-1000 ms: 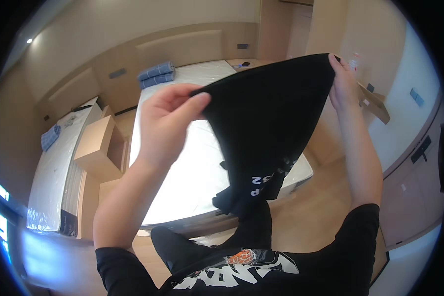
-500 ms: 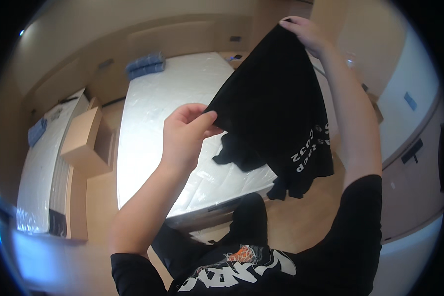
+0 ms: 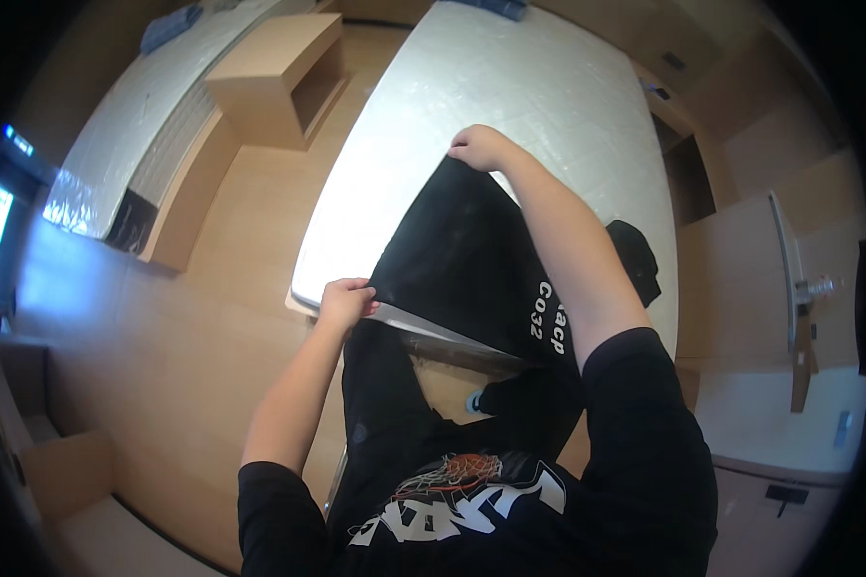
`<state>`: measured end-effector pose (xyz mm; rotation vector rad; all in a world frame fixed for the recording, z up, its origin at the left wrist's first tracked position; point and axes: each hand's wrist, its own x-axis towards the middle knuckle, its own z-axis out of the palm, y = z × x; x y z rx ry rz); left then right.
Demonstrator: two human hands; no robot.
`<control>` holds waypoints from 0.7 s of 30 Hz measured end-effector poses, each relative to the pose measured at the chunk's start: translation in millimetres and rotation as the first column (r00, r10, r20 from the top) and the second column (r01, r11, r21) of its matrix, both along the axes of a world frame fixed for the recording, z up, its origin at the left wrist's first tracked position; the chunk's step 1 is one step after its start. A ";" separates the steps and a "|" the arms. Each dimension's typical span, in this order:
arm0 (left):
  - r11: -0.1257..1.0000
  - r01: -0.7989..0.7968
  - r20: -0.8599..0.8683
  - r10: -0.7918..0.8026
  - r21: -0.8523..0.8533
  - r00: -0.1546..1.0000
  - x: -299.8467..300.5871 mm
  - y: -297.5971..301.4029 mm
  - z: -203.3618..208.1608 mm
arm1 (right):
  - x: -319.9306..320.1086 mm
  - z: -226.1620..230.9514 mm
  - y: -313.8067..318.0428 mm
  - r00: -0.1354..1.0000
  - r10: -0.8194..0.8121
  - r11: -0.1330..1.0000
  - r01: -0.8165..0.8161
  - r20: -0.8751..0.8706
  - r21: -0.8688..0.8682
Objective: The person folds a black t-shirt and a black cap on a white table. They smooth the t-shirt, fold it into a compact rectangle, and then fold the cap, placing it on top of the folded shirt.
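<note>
A black shirt [image 3: 452, 250] with white lettering is stretched between my two hands over the near end of a mattress. My left hand [image 3: 347, 301] pinches one corner of it, thumb against fingers, by the mattress's near left corner. Farther off and to the right, my right hand [image 3: 480, 147] grips another corner above the white mattress surface. The shirt's edge runs taut and slanting between the two grips. Its lettered part passes under my right forearm, which hides some of it. Black cloth [image 3: 635, 260] shows beyond that forearm; whether it belongs to the same shirt I cannot tell.
The plastic-wrapped mattress [image 3: 520, 87] lies in front of me, with folded blue fabric [image 3: 496, 8] at its far end. Another wrapped mattress [image 3: 154, 125] and a wooden cabinet [image 3: 269, 72] stand to the left. Wooden furniture [image 3: 63, 476] sits at lower left.
Both hands have lowered with the shirt, bringing it down from the air toward the mattress. My view has tilted downward and turned left. Both grips are kept.
</note>
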<state>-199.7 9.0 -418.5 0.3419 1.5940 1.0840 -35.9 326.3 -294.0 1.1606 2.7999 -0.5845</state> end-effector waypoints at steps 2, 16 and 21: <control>0.998 -0.057 0.043 0.056 0.010 0.997 -11.3 13.2 -23.4 | -41.9 -18.9 11.6 0.999 -0.013 0.999 0.011 0.049 0.039; 0.991 -0.135 -0.021 0.135 -0.001 0.991 -39.9 -34.1 -87.8 | -118.8 -141.9 -21.5 0.974 -0.205 0.946 0.173 -0.092 -0.273; 0.985 -0.172 -0.081 0.169 -0.032 0.982 -36.1 -30.7 -92.9 | -27.4 -185.9 -46.3 0.812 -0.291 0.946 0.163 -0.507 -0.281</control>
